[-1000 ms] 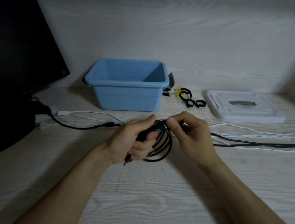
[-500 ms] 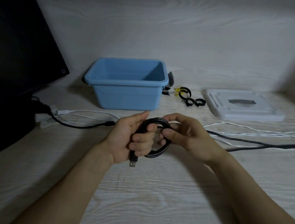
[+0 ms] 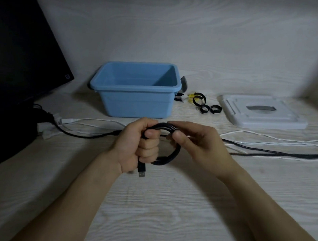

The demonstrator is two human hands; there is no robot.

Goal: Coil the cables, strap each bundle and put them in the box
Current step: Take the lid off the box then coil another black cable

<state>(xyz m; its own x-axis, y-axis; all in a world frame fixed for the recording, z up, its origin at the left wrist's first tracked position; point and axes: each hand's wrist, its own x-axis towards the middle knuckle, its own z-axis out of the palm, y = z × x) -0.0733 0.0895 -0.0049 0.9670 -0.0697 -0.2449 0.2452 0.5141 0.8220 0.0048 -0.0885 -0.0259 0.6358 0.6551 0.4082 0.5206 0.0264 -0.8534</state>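
- The black cable coil (image 3: 167, 154) sits upright between the two hands, above the worktop (image 3: 161, 205) and in front of the person; its ring faces the camera.
- The left hand (image 3: 137, 146) is fisted round the left side of the coil, fingers curled through the loop, with the USB plug (image 3: 141, 170) hanging below the fist.
- The right hand (image 3: 195, 138) pinches the top right of the coil between thumb and fingers, where the uncoiled length appears to leave the ring.
- That loose black cable (image 3: 271, 153) runs away to the right across the worktop and off the frame edge, its long axis roughly left to right; the right hand is the nearer one to draw it in, so my judgement is that coiling is unfinished.
- White cables (image 3: 281, 143) lie beside it on the same run and could snag.
- The straps (image 3: 200, 102), small black loops, lie beyond the right hand, between the blue box (image 3: 139, 104) and the white lid (image 3: 264, 112).
- The box stands open just behind the hands, nearer the left.
- The worktop is pale wood grain; a dark monitor (image 3: 16, 55) with its own cords stands far left, and a pale wall closes the back.
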